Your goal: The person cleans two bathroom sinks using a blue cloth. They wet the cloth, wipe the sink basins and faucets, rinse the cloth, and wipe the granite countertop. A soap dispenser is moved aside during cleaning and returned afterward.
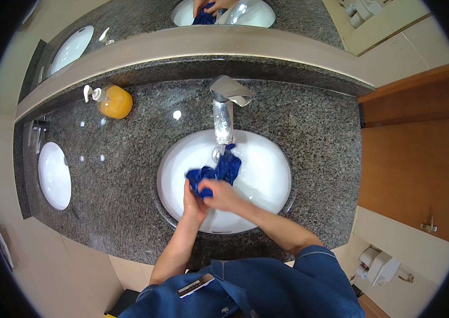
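Observation:
A wet blue cloth (228,167) lies bunched between my hands over the white oval sink (264,190), its far end beneath the chrome faucet (223,119), where water is running. My left hand (193,202) supports the cloth from the near left side, with the fingers partly hidden behind it. From the right, my right hand (220,194) grips the near part of the cloth, its fingers curled and slightly blurred. Behind the cloth, part of the metal drain (217,154) shows.
On the speckled granite counter (141,159), a pump bottle of orange liquid soap (116,102) stands at the back left. A second oval sink (54,176) is at far left. A mirror (300,24) runs along the back; a wooden door (411,175) is at right.

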`<state>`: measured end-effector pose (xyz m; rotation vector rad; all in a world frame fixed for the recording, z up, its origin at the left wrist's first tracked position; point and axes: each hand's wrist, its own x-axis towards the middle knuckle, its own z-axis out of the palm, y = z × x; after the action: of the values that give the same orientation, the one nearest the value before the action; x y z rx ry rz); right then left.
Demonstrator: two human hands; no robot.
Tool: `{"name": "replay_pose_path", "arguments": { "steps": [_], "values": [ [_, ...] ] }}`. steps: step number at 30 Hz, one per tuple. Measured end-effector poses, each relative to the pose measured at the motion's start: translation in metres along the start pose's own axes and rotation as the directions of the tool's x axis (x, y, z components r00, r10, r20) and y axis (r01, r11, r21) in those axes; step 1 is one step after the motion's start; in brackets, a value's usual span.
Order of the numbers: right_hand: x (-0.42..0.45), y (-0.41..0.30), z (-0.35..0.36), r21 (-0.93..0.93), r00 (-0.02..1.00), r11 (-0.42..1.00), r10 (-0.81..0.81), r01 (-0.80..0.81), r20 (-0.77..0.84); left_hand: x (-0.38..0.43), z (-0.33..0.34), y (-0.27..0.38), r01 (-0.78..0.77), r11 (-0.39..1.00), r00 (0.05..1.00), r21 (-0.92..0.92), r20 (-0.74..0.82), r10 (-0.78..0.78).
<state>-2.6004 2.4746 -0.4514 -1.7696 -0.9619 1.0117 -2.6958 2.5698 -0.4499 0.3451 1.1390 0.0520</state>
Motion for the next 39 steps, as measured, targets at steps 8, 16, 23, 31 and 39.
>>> {"name": "replay_pose_path", "arguments": {
  "steps": [8,16,23,31,39],
  "values": [
    [-0.070,-0.003,-0.066,-0.590,0.956,0.775,0.056,-0.224,-0.290,-0.029,-0.012,-0.025,-0.029,0.814,0.994,0.581,-0.073,0.087],
    [-0.025,0.046,-0.006,-0.623,0.914,0.748,-0.054,-0.229,-0.401,-0.071,-0.028,0.006,-0.549,0.007,0.680,0.836,0.441,0.585],
    [0.035,0.052,-0.056,-0.591,0.856,0.796,-0.209,-0.132,-0.472,-0.097,-0.060,0.048,-0.471,-0.542,0.301,0.696,0.704,0.643],
    [0.055,0.041,-0.061,-0.702,0.918,0.647,-0.395,0.297,0.025,-0.080,-0.085,0.045,-0.390,-0.559,0.327,0.732,0.678,0.659],
    [0.003,0.036,-0.033,-0.742,0.969,0.643,-0.003,-0.188,-0.247,-0.082,-0.084,0.045,-0.386,-0.553,0.329,0.738,0.670,0.665]
  ]
}}
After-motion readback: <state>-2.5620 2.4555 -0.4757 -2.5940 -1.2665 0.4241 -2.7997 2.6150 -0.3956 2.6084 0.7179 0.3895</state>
